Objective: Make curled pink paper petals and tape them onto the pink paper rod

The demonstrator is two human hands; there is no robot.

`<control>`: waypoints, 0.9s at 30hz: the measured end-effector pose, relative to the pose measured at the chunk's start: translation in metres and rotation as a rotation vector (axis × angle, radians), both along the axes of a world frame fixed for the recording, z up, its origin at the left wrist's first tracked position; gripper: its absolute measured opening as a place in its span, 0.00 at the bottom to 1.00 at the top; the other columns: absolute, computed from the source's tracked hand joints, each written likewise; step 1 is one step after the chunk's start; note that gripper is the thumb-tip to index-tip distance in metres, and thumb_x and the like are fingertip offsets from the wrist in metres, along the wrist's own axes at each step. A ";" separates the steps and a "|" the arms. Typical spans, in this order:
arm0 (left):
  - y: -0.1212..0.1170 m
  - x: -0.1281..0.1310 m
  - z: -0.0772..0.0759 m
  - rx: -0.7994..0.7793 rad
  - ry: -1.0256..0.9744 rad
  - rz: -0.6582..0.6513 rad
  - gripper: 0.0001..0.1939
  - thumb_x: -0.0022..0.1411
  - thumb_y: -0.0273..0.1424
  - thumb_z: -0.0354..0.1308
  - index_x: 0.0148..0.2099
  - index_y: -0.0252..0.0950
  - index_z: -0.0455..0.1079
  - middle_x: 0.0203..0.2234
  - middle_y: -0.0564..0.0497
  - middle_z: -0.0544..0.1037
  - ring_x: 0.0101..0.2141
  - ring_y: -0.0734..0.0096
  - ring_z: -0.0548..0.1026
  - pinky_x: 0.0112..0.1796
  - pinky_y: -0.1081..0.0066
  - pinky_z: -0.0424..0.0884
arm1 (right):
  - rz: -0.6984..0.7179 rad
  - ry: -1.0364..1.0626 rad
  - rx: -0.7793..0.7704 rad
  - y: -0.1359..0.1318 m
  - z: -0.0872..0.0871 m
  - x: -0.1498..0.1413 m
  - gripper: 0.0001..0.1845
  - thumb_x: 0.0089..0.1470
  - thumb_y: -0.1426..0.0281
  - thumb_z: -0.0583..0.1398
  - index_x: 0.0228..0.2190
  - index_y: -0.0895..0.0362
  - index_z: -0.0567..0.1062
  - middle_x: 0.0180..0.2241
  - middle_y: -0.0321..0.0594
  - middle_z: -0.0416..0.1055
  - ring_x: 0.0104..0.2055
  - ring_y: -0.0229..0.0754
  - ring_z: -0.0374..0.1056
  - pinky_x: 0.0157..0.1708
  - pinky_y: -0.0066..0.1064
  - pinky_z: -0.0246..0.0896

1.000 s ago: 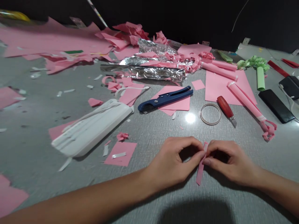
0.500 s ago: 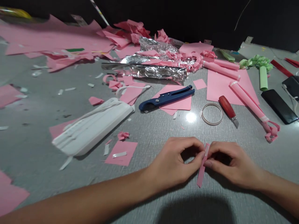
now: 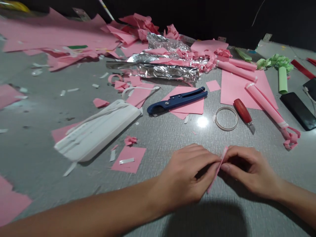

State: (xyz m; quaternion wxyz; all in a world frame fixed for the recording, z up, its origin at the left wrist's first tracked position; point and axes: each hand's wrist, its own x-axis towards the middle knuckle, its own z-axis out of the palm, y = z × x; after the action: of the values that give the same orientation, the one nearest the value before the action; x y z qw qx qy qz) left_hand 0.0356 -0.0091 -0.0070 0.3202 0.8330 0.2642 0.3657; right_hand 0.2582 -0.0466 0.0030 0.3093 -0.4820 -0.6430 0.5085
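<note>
A narrow pink paper strip [image 3: 217, 171] is pinched between both hands just above the grey table. My left hand [image 3: 192, 171] grips it from the left, thumb and fingertips pressed together. From the other side, my right hand [image 3: 247, 169] holds the same strip near its upper end, with a rounded gap between thumb and forefinger. The strip stands nearly edge-on to me, with a whitish patch near its top. Beyond the hands lie a roll of tape [image 3: 226, 118] and a red-handled knife [image 3: 244, 115]. A pink paper square [image 3: 134, 153] with a whitish strip on it is left of my left hand.
Blue-handled scissors or cutters [image 3: 177, 101] rest on pink sheets. A white bundle [image 3: 98, 131] lies at left. Crumpled foil [image 3: 170, 70] and pink scraps cover the back. Rolled pink paper tubes [image 3: 266, 105], a green roll [image 3: 282, 80] and a black phone [image 3: 299, 111] are at right.
The pink strip has turned from showing its flat face to nearly edge-on, and leans further right. My left hand has rolled over it, its fingers closer together. The view has shifted slightly.
</note>
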 end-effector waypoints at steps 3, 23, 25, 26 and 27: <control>0.000 0.000 0.001 -0.060 -0.015 0.007 0.08 0.75 0.23 0.59 0.42 0.33 0.79 0.29 0.51 0.83 0.29 0.72 0.79 0.34 0.72 0.71 | 0.007 0.017 0.055 -0.001 -0.001 -0.001 0.07 0.70 0.66 0.66 0.38 0.55 0.80 0.36 0.40 0.79 0.36 0.41 0.72 0.32 0.30 0.65; 0.004 -0.001 0.000 -0.134 -0.045 -0.011 0.08 0.75 0.24 0.60 0.44 0.36 0.82 0.32 0.50 0.85 0.31 0.71 0.81 0.36 0.72 0.75 | -0.072 0.201 -0.193 0.000 0.000 -0.001 0.18 0.71 0.52 0.67 0.41 0.55 0.77 0.30 0.39 0.79 0.31 0.41 0.76 0.32 0.30 0.70; 0.004 -0.001 0.001 -0.150 -0.048 -0.006 0.09 0.75 0.23 0.60 0.43 0.35 0.81 0.31 0.50 0.85 0.31 0.71 0.80 0.35 0.73 0.74 | -0.076 0.206 -0.206 0.001 0.001 -0.001 0.20 0.70 0.51 0.68 0.40 0.56 0.77 0.29 0.39 0.79 0.30 0.40 0.76 0.31 0.30 0.70; 0.003 -0.001 0.001 -0.159 -0.051 0.001 0.09 0.75 0.23 0.60 0.42 0.35 0.81 0.31 0.51 0.84 0.30 0.72 0.80 0.35 0.73 0.73 | -0.083 0.208 -0.206 0.002 0.001 0.000 0.20 0.69 0.51 0.69 0.40 0.56 0.77 0.28 0.38 0.79 0.29 0.40 0.76 0.31 0.29 0.70; 0.003 -0.001 0.001 -0.169 -0.053 0.010 0.09 0.75 0.23 0.60 0.42 0.34 0.80 0.30 0.51 0.83 0.30 0.72 0.79 0.34 0.73 0.73 | -0.090 0.212 -0.207 0.002 0.001 0.000 0.20 0.68 0.52 0.70 0.40 0.56 0.77 0.29 0.38 0.78 0.29 0.39 0.75 0.31 0.29 0.70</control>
State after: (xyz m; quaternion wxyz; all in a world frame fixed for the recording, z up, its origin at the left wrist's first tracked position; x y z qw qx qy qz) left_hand 0.0347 -0.0062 -0.0055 0.3943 0.7918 0.2896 0.3658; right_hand 0.2583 -0.0444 0.0038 0.3464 -0.4833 -0.5288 0.6056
